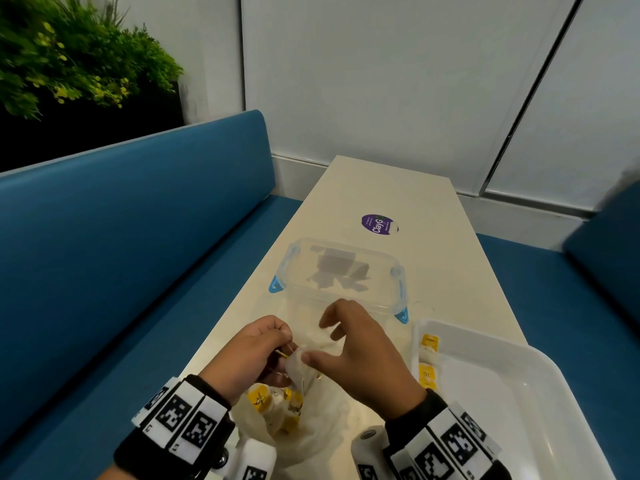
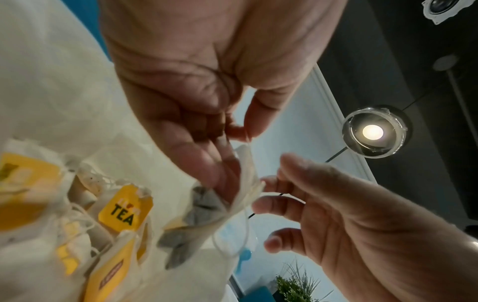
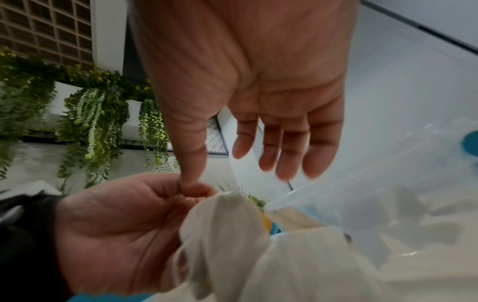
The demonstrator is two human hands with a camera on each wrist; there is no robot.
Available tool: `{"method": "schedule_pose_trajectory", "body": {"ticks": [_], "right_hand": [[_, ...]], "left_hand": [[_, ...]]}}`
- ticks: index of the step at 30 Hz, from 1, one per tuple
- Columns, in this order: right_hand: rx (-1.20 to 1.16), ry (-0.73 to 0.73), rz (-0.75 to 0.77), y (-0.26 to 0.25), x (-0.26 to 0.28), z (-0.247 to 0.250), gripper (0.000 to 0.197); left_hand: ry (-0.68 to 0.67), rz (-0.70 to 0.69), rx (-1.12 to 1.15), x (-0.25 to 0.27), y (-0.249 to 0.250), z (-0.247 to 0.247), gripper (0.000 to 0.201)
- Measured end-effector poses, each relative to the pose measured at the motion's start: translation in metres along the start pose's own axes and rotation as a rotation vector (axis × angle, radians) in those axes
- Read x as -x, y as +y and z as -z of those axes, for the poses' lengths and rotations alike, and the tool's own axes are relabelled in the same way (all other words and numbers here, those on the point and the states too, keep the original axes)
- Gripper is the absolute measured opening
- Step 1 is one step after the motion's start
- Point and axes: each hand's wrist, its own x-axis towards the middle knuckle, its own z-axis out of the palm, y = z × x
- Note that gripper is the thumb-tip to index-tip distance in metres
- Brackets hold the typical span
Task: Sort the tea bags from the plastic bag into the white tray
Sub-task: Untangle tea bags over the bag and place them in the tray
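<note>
Fingers of the left hand [image 1: 254, 351] pinch a tea bag [image 1: 298, 367] above the plastic bag [image 1: 311, 424] at the table's [image 1: 398, 188] near edge; the right hand [image 1: 360, 351], fingers spread, perhaps touches it. White tray [image 1: 540, 362] overhangs the near-right corner, cut off.

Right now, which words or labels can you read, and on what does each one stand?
"TEA": yellow tea bag tag in the plastic bag.
"ClayG": purple sticker on the table; its small print is unreadable.
Yellow tags in the white tray: too small.
Wristband codes: patterns only.
</note>
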Motion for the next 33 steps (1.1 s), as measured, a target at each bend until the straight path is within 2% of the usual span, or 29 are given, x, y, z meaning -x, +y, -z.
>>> {"method": "schedule_pose_trajectory", "body": {"ticks": [3,6,9,13,16,20,25,29,33], "right_hand": [[0.144,-0.044,-0.014,-0.009,0.004,-0.006,0.039],[0.184,-0.049,-0.041,-0.008,0.004,-0.013,0.025],[0.115,-0.046,-0.076,-0.001,0.003,-0.016,0.017],[-0.109,-0.035,-0.151,0.005,0.001,-0.012,0.007],[-0.29,0.049,-0.222,0.009,-0.002,-0.006,0.019],[-0.472,0.062,-0.283,0.009,-0.007,-0.006,0.016],[-0.448,0.066,-0.217,0.006,-0.009,-0.002,0.023],[-0.464,0.043,-0.22,0.006,-0.011,0.003,0.024],[-0.487,0.037,-0.211,0.009,-0.009,0.001,0.022]], "left_hand": [[0.012,-0.027,-0.018,-0.001,0.0,0.001,0.019],[0.02,-0.047,-0.059,-0.002,0.0,0.001,0.019],[0.031,-0.068,-0.098,-0.004,0.0,0.002,0.02],[0.109,-0.147,-0.156,-0.006,-0.004,0.006,0.02],[0.131,-0.195,-0.127,-0.004,-0.006,0.009,0.022],[0.075,-0.232,-0.149,-0.004,-0.007,0.007,0.018],[0.101,-0.341,-0.352,-0.008,-0.015,0.007,0.013],[0.091,-0.389,-0.465,-0.007,-0.018,0.007,0.005],[0.021,-0.362,-0.443,-0.007,-0.021,0.003,0.018]]}}
